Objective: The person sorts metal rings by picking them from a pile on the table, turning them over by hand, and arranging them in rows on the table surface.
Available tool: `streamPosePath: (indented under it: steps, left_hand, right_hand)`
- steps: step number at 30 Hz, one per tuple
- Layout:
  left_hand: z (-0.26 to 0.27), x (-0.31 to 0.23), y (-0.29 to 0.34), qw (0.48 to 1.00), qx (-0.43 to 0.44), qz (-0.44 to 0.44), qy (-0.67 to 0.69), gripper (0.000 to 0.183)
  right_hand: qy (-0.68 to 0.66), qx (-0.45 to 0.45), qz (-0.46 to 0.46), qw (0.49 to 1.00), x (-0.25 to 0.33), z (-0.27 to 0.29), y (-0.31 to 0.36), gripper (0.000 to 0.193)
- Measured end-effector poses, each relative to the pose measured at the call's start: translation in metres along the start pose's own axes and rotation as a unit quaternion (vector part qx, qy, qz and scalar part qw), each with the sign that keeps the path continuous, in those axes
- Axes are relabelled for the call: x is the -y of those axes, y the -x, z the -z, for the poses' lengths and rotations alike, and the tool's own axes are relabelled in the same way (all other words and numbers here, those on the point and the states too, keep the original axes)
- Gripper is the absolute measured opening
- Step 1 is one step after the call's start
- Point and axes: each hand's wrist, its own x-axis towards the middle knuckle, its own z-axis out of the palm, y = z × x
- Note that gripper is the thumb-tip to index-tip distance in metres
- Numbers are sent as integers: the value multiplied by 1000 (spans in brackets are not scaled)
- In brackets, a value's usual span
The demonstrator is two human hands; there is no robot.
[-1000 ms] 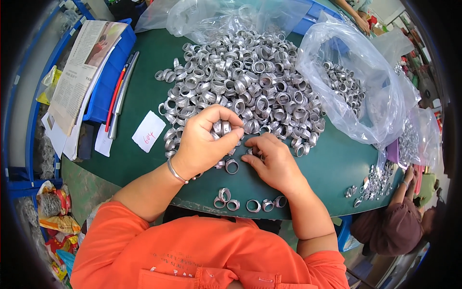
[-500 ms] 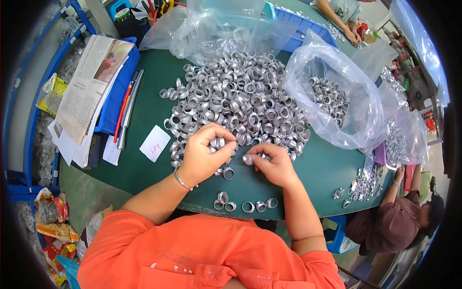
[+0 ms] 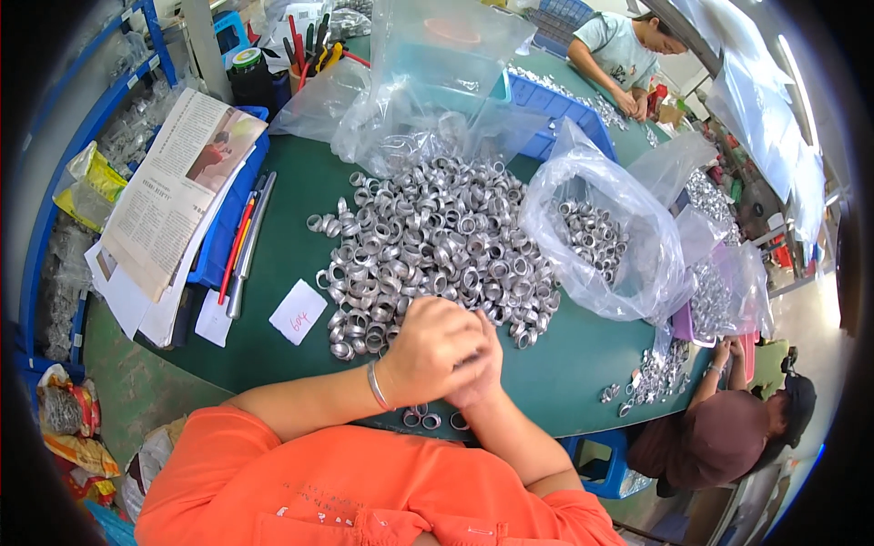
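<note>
My left hand (image 3: 432,348) and my right hand (image 3: 481,369) are brought together in front of a heap of silver metal rings (image 3: 446,246). Curled fingers of the left lie over the right, so whatever is between them is hidden; both hands look closed and slightly blurred. Below the hands, close to the table's front edge, a few single rings (image 3: 431,420) show partly behind my wrists. The heap's near edge lies just beyond my knuckles.
An open clear plastic bag (image 3: 651,273) with more rings stands right of the heap. To the left are a white card (image 3: 298,312), pens (image 3: 238,246) and a newspaper (image 3: 173,191) on a blue bin. Small metal parts (image 3: 657,375) lie at right, near a seated person (image 3: 719,437); another person works at the back.
My hands, apart before with rings at the fingers, have come together, the left over the right. The view has shifted, so the table appears lower and more of the far person shows.
</note>
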Motion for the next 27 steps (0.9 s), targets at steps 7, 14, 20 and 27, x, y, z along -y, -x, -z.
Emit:
streamPosePath:
  steps: [7, 14, 20, 27]
  left_hand:
    - [10, 7, 4, 997, -74, 0, 19, 14]
    - [14, 25, 4, 997, -76, 19, 0, 15]
    - [31, 49, -15, 987, -96, 53, -120, 18]
    - [20, 76, -40, 981, 28, 43, -189, 14]
  right_hand:
    - [-50, -92, 46, 993, 27, -7, 6, 32]
    - [223, -149, 495, 827, 208, -7, -43, 33]
    - [716, -125, 467, 504, 130, -25, -35, 22]
    - [783, 64, 489, 379, 77, -15, -66, 22]
